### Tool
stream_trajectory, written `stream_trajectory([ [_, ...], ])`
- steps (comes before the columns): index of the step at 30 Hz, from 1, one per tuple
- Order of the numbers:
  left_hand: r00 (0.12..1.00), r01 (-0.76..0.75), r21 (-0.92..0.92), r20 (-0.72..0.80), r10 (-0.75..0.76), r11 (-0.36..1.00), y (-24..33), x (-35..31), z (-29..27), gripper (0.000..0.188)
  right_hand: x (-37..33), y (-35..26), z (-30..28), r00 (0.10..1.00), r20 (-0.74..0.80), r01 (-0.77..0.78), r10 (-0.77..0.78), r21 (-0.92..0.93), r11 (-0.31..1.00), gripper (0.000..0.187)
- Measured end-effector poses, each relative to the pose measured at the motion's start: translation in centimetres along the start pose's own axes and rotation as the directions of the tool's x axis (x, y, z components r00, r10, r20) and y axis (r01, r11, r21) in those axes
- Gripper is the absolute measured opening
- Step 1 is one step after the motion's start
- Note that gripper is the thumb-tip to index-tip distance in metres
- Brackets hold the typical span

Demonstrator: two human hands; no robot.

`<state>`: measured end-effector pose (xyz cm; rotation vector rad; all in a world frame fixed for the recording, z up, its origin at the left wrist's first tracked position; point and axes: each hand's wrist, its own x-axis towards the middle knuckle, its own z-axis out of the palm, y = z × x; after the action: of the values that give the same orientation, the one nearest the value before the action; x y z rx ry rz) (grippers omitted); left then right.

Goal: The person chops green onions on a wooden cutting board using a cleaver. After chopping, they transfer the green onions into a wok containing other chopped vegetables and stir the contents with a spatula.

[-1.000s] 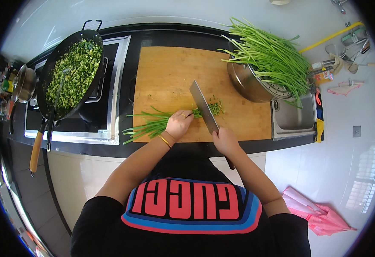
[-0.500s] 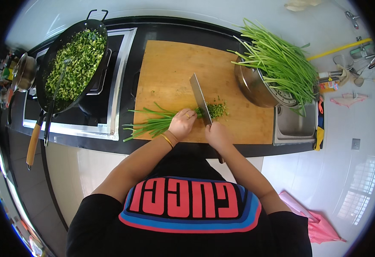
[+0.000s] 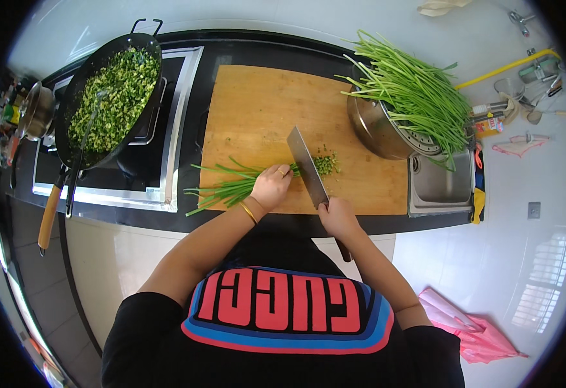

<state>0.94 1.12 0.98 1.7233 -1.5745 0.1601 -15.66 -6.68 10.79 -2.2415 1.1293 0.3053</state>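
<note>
On the wooden cutting board (image 3: 263,103), my left hand (image 3: 272,187) presses down with curled fingers on a bunch of green chives (image 3: 227,189), whose long ends spread out to the left. My right hand (image 3: 339,216) grips the handle of a cleaver (image 3: 307,166). Its broad blade stands at a slant just right of my left fingers, at the cut end of the bunch. Finely chopped chives (image 3: 326,163) lie in a small heap beyond the blade. The blade's lower edge is too small to make out.
A wok (image 3: 112,97) of chopped greens sits on the stove (image 3: 169,161) at the left, its wooden handle (image 3: 50,216) jutting forward. At the right, a metal pot (image 3: 375,132) carries a heap of whole chives (image 3: 415,97) beside the sink (image 3: 439,184).
My right hand has drawn the cleaver a little toward me and to the right, and the blade tilts more. My left hand stays on the chives.
</note>
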Motion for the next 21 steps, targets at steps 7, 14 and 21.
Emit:
stream_trajectory([
  [7, 1.0, -0.002, -0.049, 0.024, 0.003, 0.999, -0.4, -0.8, 0.2, 0.011, 0.4, -1.0, 0.4, 1.0, 0.009, 0.024, -0.024, -0.042, 0.999, 0.026],
  [14, 1.0, -0.006, -0.058, -0.013, 0.006, 0.998, -0.6, -0.7, 0.5, 0.009, 4.7, -1.7, 3.9, 0.976, -0.206, 0.062, -0.064, -0.014, 0.998, 0.024],
  [21, 0.988, 0.095, 0.093, 0.11, -0.105, 0.991, -0.5, -0.3, 0.3, 0.01, 4.9, -1.6, 3.7, 0.97, -0.218, 0.1, -0.105, -0.037, 0.994, 0.025],
])
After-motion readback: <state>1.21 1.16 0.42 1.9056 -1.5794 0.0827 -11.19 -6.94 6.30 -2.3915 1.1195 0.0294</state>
